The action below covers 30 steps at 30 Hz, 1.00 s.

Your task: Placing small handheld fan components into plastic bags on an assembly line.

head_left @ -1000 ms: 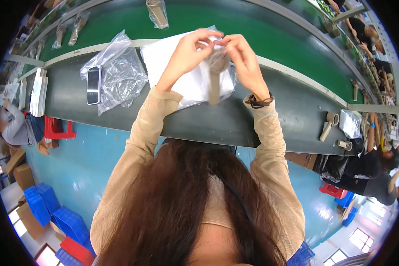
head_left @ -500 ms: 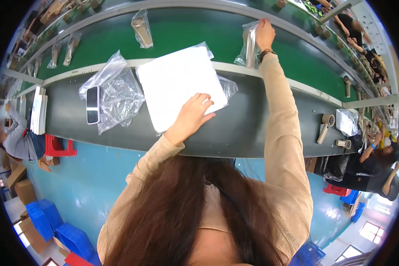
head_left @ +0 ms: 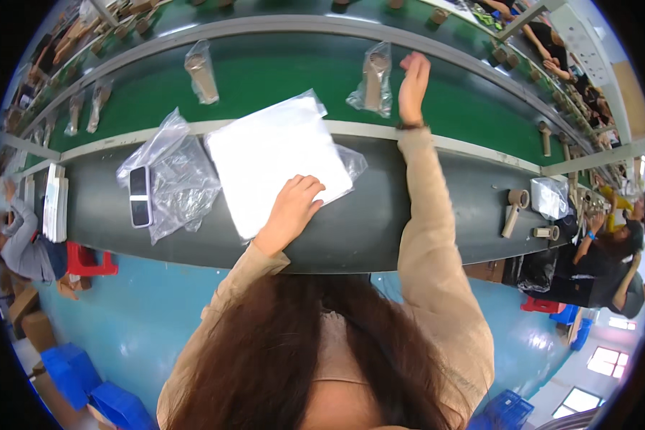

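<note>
My right hand [head_left: 413, 89], fingers stretched and slightly blurred, is over the green conveyor belt with nothing in it. Just left of it lies a beige hair-dryer-shaped device [head_left: 373, 82] in a clear plastic bag. My left hand [head_left: 292, 213] rests, fingers apart, on a flat white stack [head_left: 265, 158] with clear plastic showing at its edges; whether it is sheets or bags I cannot tell. Farther left, another bagged device [head_left: 202, 75] of the same shape lies on the belt.
A phone [head_left: 140, 197] lies on crumpled clear plastic bags [head_left: 183, 183] on the dark worktable. Unbagged beige devices [head_left: 512, 211] and a plastic bag [head_left: 550, 198] are at the right. White upright slabs [head_left: 55, 203] stand at the left end. Co-workers sit at both sides.
My right hand has let go of the bagged device, which now lies on the belt, and has drawn away to its right. My left hand stays on the white stack. The view has shifted slightly.
</note>
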{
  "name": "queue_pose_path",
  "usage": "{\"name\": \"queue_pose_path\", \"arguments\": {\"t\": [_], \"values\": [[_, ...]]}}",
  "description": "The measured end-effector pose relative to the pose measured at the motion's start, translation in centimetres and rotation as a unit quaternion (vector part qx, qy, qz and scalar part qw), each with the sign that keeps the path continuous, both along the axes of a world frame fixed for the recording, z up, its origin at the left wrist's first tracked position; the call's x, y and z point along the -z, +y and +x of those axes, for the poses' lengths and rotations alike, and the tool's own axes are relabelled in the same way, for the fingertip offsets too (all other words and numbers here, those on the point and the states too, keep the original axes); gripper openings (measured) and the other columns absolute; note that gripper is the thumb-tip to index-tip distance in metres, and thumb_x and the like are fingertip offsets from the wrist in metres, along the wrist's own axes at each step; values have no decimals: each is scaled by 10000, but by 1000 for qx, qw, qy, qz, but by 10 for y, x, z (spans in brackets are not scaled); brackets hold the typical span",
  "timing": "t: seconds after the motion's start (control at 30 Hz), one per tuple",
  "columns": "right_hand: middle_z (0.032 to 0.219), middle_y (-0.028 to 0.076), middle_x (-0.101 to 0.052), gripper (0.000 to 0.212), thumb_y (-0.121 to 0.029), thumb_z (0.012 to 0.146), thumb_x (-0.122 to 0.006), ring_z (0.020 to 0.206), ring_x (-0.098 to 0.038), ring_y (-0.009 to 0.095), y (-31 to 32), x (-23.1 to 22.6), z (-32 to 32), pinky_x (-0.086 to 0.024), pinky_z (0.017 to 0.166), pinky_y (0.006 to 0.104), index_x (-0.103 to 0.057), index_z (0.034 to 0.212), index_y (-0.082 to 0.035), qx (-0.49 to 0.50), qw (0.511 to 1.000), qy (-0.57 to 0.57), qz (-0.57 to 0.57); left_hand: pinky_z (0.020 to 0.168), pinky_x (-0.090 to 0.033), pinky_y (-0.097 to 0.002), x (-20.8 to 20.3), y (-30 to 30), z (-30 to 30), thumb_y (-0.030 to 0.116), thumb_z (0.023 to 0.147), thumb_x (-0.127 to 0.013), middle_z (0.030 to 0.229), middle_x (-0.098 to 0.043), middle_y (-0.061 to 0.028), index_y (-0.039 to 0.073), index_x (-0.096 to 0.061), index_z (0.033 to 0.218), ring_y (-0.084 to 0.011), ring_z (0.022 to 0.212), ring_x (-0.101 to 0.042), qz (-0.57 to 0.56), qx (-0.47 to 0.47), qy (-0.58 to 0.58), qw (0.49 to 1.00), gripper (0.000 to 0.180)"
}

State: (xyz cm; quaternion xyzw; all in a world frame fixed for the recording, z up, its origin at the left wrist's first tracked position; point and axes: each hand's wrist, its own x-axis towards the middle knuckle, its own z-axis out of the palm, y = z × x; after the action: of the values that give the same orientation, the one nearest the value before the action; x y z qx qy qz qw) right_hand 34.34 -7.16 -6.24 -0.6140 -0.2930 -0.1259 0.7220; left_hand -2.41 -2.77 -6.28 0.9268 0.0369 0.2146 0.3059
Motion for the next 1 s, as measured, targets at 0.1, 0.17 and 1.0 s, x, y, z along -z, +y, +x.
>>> {"name": "queue_pose_path", "arguments": {"t": [0.1, 0.17, 1.0], "values": [[948, 50, -556, 294, -312, 1036, -426, 816, -511, 113, -46, 18, -70, -425, 750, 263, -524, 1111, -46, -36, 998, 43, 23, 799, -452, -396, 6, -1, 5, 36, 745, -691, 958, -594, -113, 33, -612, 925, -325, 908, -538, -2, 8, 5, 1000, 196], [971, 58, -546, 249, -261, 1021, -448, 910, -528, 151, -67, 39, -114, -444, 824, 297, -525, 1082, -32, -16, 995, -8, -98, 778, -453, -424, 12, 0, 1, 41, 750, -693, 943, -596, -140, 17, -620, 888, -358, 887, -539, 1, 6, -6, 1000, 158], [816, 80, -623, 340, -214, 1032, -423, 725, -597, 141, -94, 65, -150, -490, 702, 279, -601, 915, 51, -96, 980, 167, -47, 723, -511, -335, 24, 4, 1, 14, 853, -613, 914, -642, -158, -37, -622, 929, -280, 791, -620, -126, -39, -12, 991, 92]]}}
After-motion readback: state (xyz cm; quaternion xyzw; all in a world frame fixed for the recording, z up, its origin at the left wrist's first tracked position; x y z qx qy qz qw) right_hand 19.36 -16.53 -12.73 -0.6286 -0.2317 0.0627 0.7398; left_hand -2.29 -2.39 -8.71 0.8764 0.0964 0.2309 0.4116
